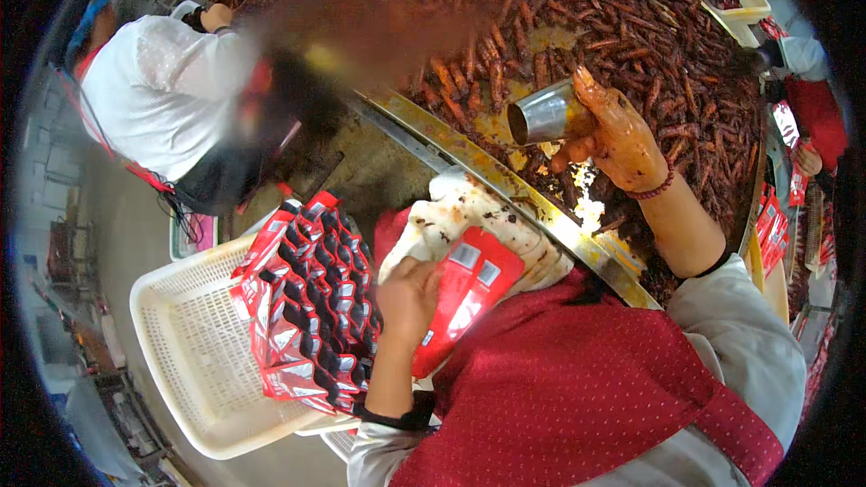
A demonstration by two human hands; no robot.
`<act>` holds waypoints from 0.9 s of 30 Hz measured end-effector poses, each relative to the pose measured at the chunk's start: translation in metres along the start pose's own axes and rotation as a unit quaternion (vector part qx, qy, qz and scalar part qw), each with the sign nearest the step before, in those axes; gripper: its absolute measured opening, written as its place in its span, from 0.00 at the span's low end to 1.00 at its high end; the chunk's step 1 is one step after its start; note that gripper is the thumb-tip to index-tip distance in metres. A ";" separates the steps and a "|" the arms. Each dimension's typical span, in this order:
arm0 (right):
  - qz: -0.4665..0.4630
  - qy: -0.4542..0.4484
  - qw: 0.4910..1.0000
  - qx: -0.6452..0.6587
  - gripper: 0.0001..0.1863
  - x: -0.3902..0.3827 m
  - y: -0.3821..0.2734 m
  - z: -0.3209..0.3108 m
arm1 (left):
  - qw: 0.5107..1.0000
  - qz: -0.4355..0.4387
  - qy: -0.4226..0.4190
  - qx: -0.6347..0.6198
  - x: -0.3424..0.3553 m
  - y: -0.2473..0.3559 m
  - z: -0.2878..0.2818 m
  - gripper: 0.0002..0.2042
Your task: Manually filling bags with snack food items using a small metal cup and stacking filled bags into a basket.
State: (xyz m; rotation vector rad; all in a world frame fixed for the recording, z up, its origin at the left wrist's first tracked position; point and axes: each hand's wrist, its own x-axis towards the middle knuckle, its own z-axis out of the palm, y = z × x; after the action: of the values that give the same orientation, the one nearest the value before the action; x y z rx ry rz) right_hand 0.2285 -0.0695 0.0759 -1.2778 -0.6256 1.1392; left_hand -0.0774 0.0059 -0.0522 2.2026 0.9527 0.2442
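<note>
My right hand (629, 142), smeared with reddish sauce, grips a tapered steel cup (547, 114) over the big tray's near side. The cup is tilted, its dark mouth facing left; whether its other end is open is hidden by my hand. Below and left, my left hand (408, 299) is closed on red flat pouches (471, 281) with pale label patches. They lie against a stained white cloth (456, 207) at the tray's rim. Long glazed red-brown food pieces (631, 27) heap across the tray.
To my left, a cream plastic basket (171, 356) holds rows of filled red pouches (307, 307) standing with dark openings. The metal tray rim (505, 189) runs diagonally before me. A person in white (162, 81) works at the upper left; another in red (812, 117) stands far right.
</note>
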 end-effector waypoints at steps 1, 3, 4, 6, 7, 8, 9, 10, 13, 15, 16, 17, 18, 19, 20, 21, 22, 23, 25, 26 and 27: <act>0.004 0.005 1.000 -0.014 0.29 0.001 0.000 -0.004 | 0.999 0.027 -0.006 0.039 -0.001 0.014 -0.004 0.09; 0.011 0.011 0.999 -0.045 0.32 0.006 0.016 -0.018 | 0.990 0.106 -0.077 0.052 -0.013 0.016 0.005 0.11; -0.008 0.012 0.999 -0.037 0.31 0.004 0.032 -0.027 | 0.984 0.130 -0.116 0.033 -0.014 0.012 0.011 0.13; -0.018 -0.004 1.000 -0.002 0.31 0.003 0.052 -0.033 | 0.982 0.062 -0.170 -0.057 -0.015 0.005 0.011 0.10; 0.006 -0.021 0.999 0.029 0.29 0.002 0.054 -0.029 | 0.973 0.005 -0.157 -0.170 -0.015 0.002 0.005 0.08; 0.029 -0.037 0.997 0.059 0.28 0.002 0.055 -0.026 | 0.963 -0.041 -0.126 -0.235 -0.015 0.003 0.000 0.06; 0.069 -0.056 0.992 0.093 0.26 0.002 0.052 -0.022 | 0.945 -0.083 -0.091 -0.303 -0.013 0.009 -0.007 0.05; 0.110 -0.072 0.983 0.127 0.26 0.001 0.047 -0.019 | 0.921 -0.118 -0.051 -0.369 -0.010 0.014 -0.014 0.06; 0.166 -0.067 0.970 0.161 0.27 -0.005 0.032 0.005 | 0.935 -0.073 0.034 -0.345 0.000 0.021 -0.031 0.08; 0.196 -0.082 0.968 0.136 0.28 -0.008 0.022 0.015 | 0.929 -0.059 0.061 -0.360 0.004 0.039 -0.039 0.07; 0.211 -0.116 0.971 -0.006 0.32 -0.009 0.018 0.010 | 0.932 -0.048 0.063 -0.354 0.006 0.044 -0.040 0.06; 0.192 -0.113 0.974 -0.041 0.33 -0.010 0.024 0.019 | 0.934 -0.036 0.064 -0.349 0.009 0.049 -0.042 0.06; 0.165 -0.167 0.954 -0.185 0.31 -0.010 0.022 0.019 | 0.946 -0.016 0.051 -0.320 0.012 0.055 -0.042 0.06; 0.135 -0.215 0.911 -0.324 0.31 -0.010 0.017 0.020 | 0.947 -0.010 0.045 -0.318 0.016 0.061 -0.039 0.08; 0.006 -0.245 0.853 -0.460 0.28 -0.016 0.007 0.022 | 0.942 -0.028 0.009 -0.335 0.018 0.064 -0.034 0.10; -0.043 -0.266 0.843 -0.465 0.26 -0.019 0.007 0.025 | 0.934 -0.052 -0.026 -0.353 0.021 0.065 -0.028 0.13; -0.093 -0.283 0.831 -0.470 0.23 -0.022 0.007 0.028 | 0.919 -0.078 -0.064 -0.382 0.022 0.066 -0.022 0.15; -0.109 -0.316 0.823 -0.459 0.23 -0.023 0.008 0.033 | 0.905 -0.073 -0.100 -0.407 0.024 0.066 -0.016 0.14; -0.123 -0.338 0.788 -0.500 0.22 -0.022 0.003 0.039 | 0.875 -0.052 -0.158 -0.455 0.027 0.061 -0.012 0.13; -0.131 -0.324 0.852 -0.391 0.21 -0.012 0.010 0.033 | 0.868 -0.047 -0.160 -0.468 0.029 0.057 -0.015 0.12; -0.144 -0.312 0.897 -0.277 0.20 -0.002 0.017 0.027 | 0.860 -0.045 -0.150 -0.485 0.033 0.056 -0.023 0.13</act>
State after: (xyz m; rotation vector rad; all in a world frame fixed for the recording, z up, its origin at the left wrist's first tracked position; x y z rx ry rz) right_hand 0.1993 -0.0620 0.0669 -1.2066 -1.6606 1.1542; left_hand -0.0325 0.0149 -0.0012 1.2072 0.5540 0.2525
